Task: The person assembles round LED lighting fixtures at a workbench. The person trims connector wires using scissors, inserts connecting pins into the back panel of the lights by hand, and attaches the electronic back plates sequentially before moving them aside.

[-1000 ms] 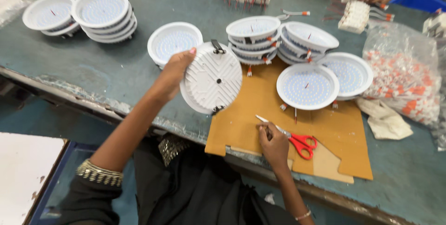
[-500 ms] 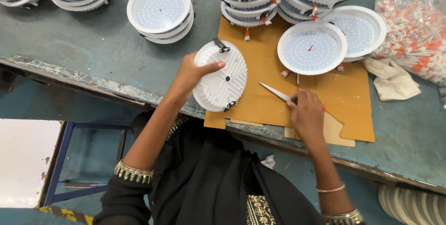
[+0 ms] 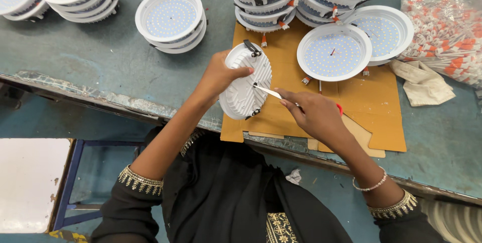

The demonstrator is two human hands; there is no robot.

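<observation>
My left hand grips a round white lamp housing by its rim, back side up, with a black spring clip at its top edge. My right hand holds red-handled scissors; the metal tip touches the middle of the housing's back. Both hover over a brown cardboard sheet at the table's near edge.
Stacks of white round LED lamps stand across the green table, with single lamps on the cardboard. A clear bag of orange-and-white connectors lies at the right beside a cloth. A blue stool frame stands below.
My right hand picked the scissors up off the cardboard and brought their tip onto the lamp housing. My left hand tilted the housing more on edge. The view shifted closer.
</observation>
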